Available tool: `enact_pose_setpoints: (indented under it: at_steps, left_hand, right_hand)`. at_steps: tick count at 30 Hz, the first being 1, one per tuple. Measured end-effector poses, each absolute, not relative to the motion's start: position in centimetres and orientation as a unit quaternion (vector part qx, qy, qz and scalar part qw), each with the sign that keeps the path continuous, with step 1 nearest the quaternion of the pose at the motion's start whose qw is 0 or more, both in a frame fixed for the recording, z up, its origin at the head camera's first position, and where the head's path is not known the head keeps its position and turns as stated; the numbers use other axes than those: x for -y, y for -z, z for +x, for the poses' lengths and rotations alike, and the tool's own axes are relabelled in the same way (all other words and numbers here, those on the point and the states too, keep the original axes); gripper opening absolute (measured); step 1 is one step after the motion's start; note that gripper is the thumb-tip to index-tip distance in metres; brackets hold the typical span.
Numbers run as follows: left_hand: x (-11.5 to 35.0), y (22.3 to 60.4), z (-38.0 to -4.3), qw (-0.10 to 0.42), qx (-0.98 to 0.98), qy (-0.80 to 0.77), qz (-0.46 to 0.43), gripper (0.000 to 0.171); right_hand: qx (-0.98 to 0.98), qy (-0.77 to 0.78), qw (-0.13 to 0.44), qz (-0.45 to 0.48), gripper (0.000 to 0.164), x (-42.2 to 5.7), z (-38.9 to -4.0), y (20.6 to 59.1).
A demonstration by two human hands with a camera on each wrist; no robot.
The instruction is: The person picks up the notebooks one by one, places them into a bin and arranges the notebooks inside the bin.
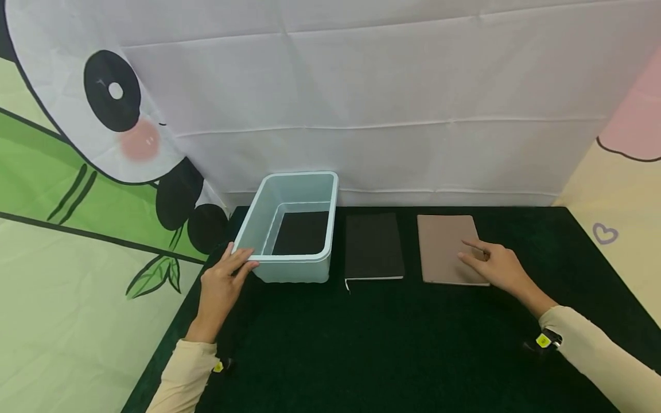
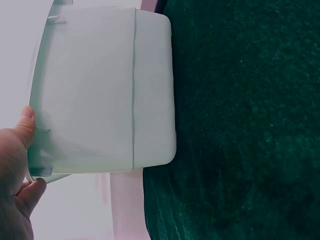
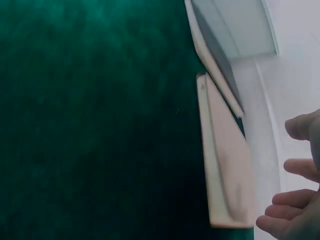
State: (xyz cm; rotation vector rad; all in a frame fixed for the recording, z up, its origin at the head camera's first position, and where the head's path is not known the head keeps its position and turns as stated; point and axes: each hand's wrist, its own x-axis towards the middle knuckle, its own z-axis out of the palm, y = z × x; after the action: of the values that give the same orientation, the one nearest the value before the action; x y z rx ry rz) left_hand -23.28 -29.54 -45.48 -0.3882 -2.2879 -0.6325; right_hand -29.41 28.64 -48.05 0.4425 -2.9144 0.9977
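A pale blue-green plastic bin [image 1: 294, 223] stands at the back left of the dark green table [image 1: 387, 344]; nothing shows inside it. My left hand [image 1: 240, 258] rests against its near left corner with fairly straight fingers. In the left wrist view the thumb [image 2: 25, 120] lies on the bin [image 2: 100, 90] wall. To the right of the bin lies a black notebook [image 1: 373, 246], then a tan notebook [image 1: 444, 246]. My right hand [image 1: 472, 255] is over the tan notebook's near right part, fingers spread and relaxed. The right wrist view shows the tan notebook [image 3: 225, 165] edge-on beside those fingers [image 3: 295, 167].
A white cloth backdrop [image 1: 387, 115] hangs right behind the table, with a panda print [image 1: 113, 103] on the left and a yellow and pink panel [image 1: 619, 189] on the right. The table's front half is bare green cloth.
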Motion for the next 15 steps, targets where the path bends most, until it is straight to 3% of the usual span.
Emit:
enact_pose_setpoints:
  at_steps: [5,15]
  left_hand:
    - [29.4,45.6,-23.2,0.365,0.887,0.24,-0.15,0.036]
    - [28.9,45.5,-23.3,0.369,0.884,0.244,-0.153,0.037]
  right_hand:
    - [0.941,-0.299,0.04,0.15,0.056,-30.0,-29.4,49.8]
    - [0.944,-0.304,0.014,0.125,0.064,-30.9,-29.2,51.8]
